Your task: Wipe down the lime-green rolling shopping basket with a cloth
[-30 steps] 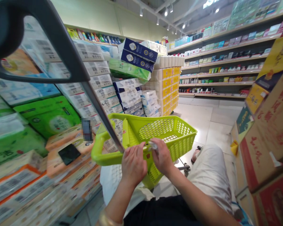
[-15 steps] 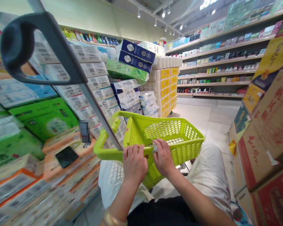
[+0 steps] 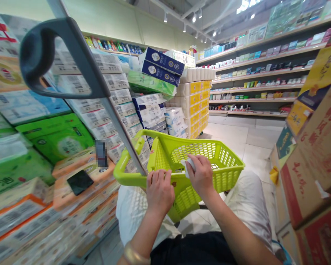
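Note:
A lime-green shopping cart basket (image 3: 143,180) with slotted walls stands between my knees. My left hand (image 3: 160,191) is closed over its near rim, fingers curled down the inside. My right hand (image 3: 202,176) pinches a crumpled white tissue (image 3: 188,165) over the same rim, further along; part of the tissue is hidden by the fingers. A grey pole with a dark looped handle (image 3: 85,62) slants up from beside the basket's left end.
Stacked tissue packs (image 3: 57,138) crowd the left, with a dark phone (image 3: 79,182) lying on an orange pack. Cardboard cartons (image 3: 300,184) line the right side. Stocked shelves (image 3: 253,81) run along the back, beyond a tiled floor (image 3: 234,136).
My right hand has lifted slightly and shifted right along the rim with the tissue, which shows more now. My left hand keeps its hold. The view has shifted slightly.

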`<move>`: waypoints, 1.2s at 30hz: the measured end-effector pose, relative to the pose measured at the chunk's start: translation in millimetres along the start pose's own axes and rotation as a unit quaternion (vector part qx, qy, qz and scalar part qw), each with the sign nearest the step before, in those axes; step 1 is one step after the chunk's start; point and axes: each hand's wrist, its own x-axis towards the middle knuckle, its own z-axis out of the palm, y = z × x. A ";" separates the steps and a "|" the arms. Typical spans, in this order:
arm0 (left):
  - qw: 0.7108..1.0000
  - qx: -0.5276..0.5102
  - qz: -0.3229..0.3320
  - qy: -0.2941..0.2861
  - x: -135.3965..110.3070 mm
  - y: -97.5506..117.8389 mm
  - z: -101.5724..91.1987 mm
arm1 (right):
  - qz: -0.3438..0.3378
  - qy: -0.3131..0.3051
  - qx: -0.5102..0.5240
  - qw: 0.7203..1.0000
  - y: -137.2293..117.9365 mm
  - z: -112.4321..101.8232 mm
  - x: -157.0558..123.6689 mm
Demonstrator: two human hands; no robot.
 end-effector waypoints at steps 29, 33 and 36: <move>1.000 0.007 0.009 0.004 2.0 -9.2 1.4 | -0.047 -0.111 -0.030 0.992 -3.4 30.5 -42.5; 1.000 0.011 -0.011 -0.005 5.8 -6.9 -1.7 | -0.010 -0.088 -0.082 0.993 12.1 25.6 -45.1; 0.999 0.024 -0.024 -0.016 11.0 1.2 -0.4 | -0.022 -0.091 -0.081 0.992 0.2 33.0 -46.6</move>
